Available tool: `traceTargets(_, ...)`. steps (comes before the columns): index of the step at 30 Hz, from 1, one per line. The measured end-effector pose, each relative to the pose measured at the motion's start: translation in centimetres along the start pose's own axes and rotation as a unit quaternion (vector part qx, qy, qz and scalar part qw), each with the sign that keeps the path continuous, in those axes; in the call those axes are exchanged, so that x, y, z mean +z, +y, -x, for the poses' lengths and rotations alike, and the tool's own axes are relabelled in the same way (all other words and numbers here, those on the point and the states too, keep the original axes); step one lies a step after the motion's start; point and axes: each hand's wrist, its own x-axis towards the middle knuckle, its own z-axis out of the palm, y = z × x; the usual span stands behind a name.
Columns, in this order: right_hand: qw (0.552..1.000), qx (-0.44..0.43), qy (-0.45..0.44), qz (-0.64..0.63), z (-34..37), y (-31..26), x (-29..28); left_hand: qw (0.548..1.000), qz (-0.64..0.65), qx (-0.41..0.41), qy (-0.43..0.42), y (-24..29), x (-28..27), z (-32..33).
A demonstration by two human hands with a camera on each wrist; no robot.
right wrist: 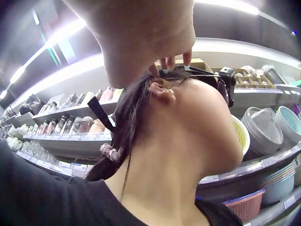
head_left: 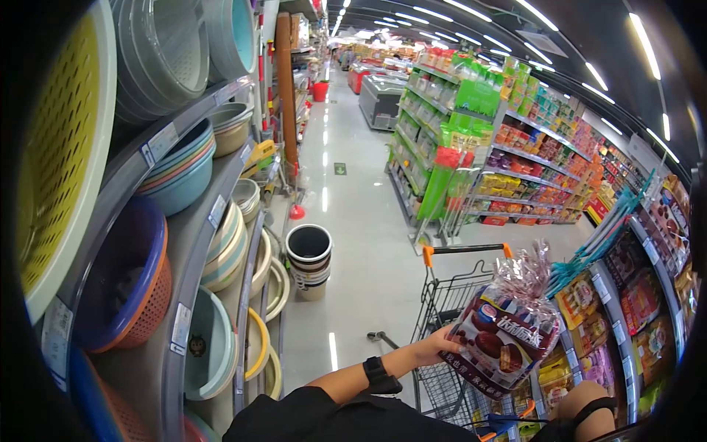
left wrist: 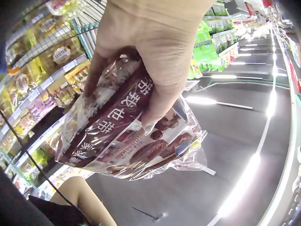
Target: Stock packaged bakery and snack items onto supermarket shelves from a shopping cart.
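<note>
In the head view, my left hand (head_left: 434, 347) grips the side of a clear-wrapped package (head_left: 501, 335) with dark red print and a gathered, shiny top. The left wrist view shows this hand (left wrist: 153, 47) with its thumb lying across the printed face of the package (left wrist: 136, 136) and its other fingers partly hidden behind. Raised to the head, my right hand (right wrist: 146, 40) touches the dark hair (right wrist: 136, 101) above the ear with its fingertips, beside the head-worn camera (right wrist: 227, 75). It holds nothing that shows.
A shopping cart (head_left: 449, 368) with an orange-ended handle stands below and beside the package. Basins (head_left: 121, 272) fill the left shelves, and a bucket stack (head_left: 309, 254) stands on the aisle floor. Snack shelves (head_left: 622, 324) line the right; a green display (head_left: 442, 147) stands ahead.
</note>
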Motion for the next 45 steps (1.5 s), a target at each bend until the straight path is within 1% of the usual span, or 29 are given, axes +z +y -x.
traceTargets(1,1.0,-0.003,0.001,0.002,-0.1,-0.1,0.1,1.0,-0.006,0.008,0.006,0.0,-0.2,-0.1)
traceTargets(4,1.0,-0.011,0.004,0.005,-0.1,-0.2,0.6,1.0,-0.009,-0.001,0.015,-0.2,-1.0,0.0)
traceTargets(7,1.0,-0.017,0.005,0.019,0.0,-0.2,0.5,1.0,0.004,0.003,0.003,-0.4,-1.3,-0.2)
traceTargets(8,0.999,-0.016,0.007,0.028,0.2,0.0,0.5,1.0,0.0,0.013,-0.008,-0.7,-1.6,-0.3)
traceTargets(9,0.999,-0.013,0.008,0.044,0.5,0.2,0.2,1.0,0.004,-0.003,0.009,-0.7,-1.9,-0.1)
traceTargets(11,0.996,-0.006,0.003,0.091,1.5,0.9,1.0,1.0,0.011,0.008,0.021,0.1,-0.9,0.6)
traceTargets(13,0.987,0.067,-0.053,0.139,3.8,3.8,3.6,1.0,0.003,0.016,0.016,0.3,-1.4,1.0)
traceTargets(15,0.964,0.142,-0.096,0.205,5.1,4.6,4.8,1.0,-0.016,0.011,0.016,0.6,-1.3,1.1)
traceTargets(17,0.96,0.234,-0.142,0.064,5.2,3.9,5.1,0.999,-0.001,0.011,0.035,-0.1,-2.4,1.3)
traceTargets(18,0.971,0.2,-0.116,-0.065,4.8,4.5,5.4,0.999,0.003,0.017,0.051,-0.1,-2.8,1.8)
traceTargets(19,0.965,0.188,-0.117,-0.142,4.9,4.8,5.1,0.998,0.016,0.015,0.064,-0.2,-2.7,2.2)
traceTargets(21,0.932,0.17,-0.123,-0.296,5.2,5.2,4.7,0.995,0.043,0.02,0.085,-0.3,-2.4,2.6)
traceTargets(22,0.917,0.181,-0.138,-0.326,5.2,5.2,4.8,0.994,0.057,0.029,0.084,-0.4,-2.5,3.0)
traceTargets(25,0.864,0.254,-0.123,-0.417,6.5,4.4,5.2,0.992,0.048,0.047,0.111,0.0,-2.2,3.5)
traceTargets(26,0.853,0.261,-0.124,-0.435,6.4,4.4,5.0,0.993,0.037,0.052,0.103,-0.1,-2.7,3.6)
traceTargets(29,0.843,0.27,-0.102,-0.454,6.2,4.3,4.9,0.991,0.043,0.045,0.12,1.1,-1.9,4.0)
traceTargets(30,0.846,0.265,-0.089,-0.455,5.7,4.4,5.0,0.991,0.038,0.062,0.111,1.5,-1.6,4.1)
traceTargets(33,0.863,0.193,-0.062,-0.463,6.7,4.9,5.8,0.987,0.007,0.109,0.119,3.2,-0.5,4.1)
traceTargets(35,0.864,0.232,-0.104,-0.435,6.4,4.4,4.8,0.982,-0.02,0.128,0.139,4.2,-1.5,4.6)
traceTargets(36,0.863,0.253,-0.125,-0.418,6.4,4.3,4.3,0.973,0.01,0.156,0.169,4.8,-0.5,4.5)
traceTargets(38,0.858,0.301,-0.165,-0.382,7.0,4.4,3.1,0.968,0.005,0.181,0.173,6.1,0.3,4.5)
traceTargets(39,0.913,0.292,-0.125,-0.255,8.5,4.9,2.4,0.965,0.004,0.195,0.177,6.9,1.1,4.5)
traceTargets(40,0.946,0.295,-0.087,-0.106,10.0,5.3,1.6,0.96,-0.005,0.202,0.192,7.3,1.2,4.7)
traceTargets(41,0.949,0.31,-0.05,0.033,11.6,5.8,0.9,0.956,-0.014,0.207,0.208,7.6,1.4,4.9)
traceTargets(42,0.928,0.339,-0.05,0.146,12.9,7.4,0.2,0.953,-0.016,0.214,0.215,8.0,2.3,4.9)
traceTargets(43,0.893,0.37,-0.056,0.252,14.2,9.1,-0.6,0.951,-0.02,0.216,0.22,8.2,2.5,5.1)
traceTargets(44,0.844,0.451,-0.074,0.282,15.0,10.1,-1.1,0.948,-0.029,0.22,0.23,8.4,2.9,5.3)
traceTargets(45,0.791,0.563,-0.086,0.225,16.4,10.6,-1.8,0.944,-0.038,0.225,0.239,8.5,3.4,5.4)
